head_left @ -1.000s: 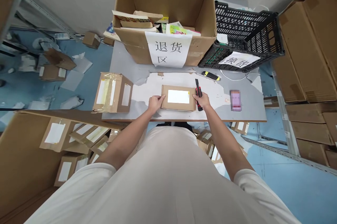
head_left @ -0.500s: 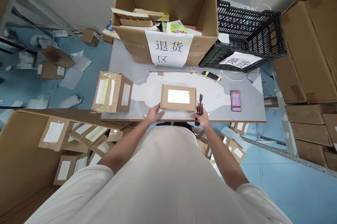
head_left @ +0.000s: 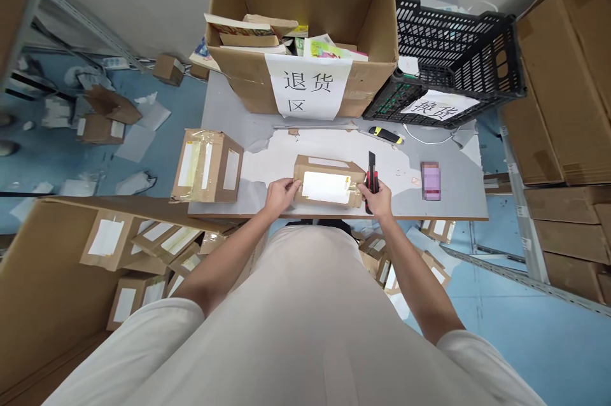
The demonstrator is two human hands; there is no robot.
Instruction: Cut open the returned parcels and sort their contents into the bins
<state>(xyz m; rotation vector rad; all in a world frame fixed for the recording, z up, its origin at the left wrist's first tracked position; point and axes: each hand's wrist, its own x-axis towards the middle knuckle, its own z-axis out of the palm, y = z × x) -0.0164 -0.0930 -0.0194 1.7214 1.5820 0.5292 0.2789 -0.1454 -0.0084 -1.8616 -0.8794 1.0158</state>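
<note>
A small taped cardboard box with white labels is tilted toward me at the front of the table. My left hand pinches its left end between thumb and fingers. At the opposite end, my right hand has its fingertips against the box and also grips a red and black box cutter, its dark blade pointing away from me. Behind them lies a second cutter, a yellow and black one.
A taped carton stands at the table's left end. Behind are a big cardboard box of books and a black plastic crate. A phone-like item, blurred, lies right. More parcels fill a large carton at lower left.
The small box has tipped toward me, showing another labelled side. My left hand has closed on its left end, and my right hand, with the cutter, has moved slightly right and away from me.
</note>
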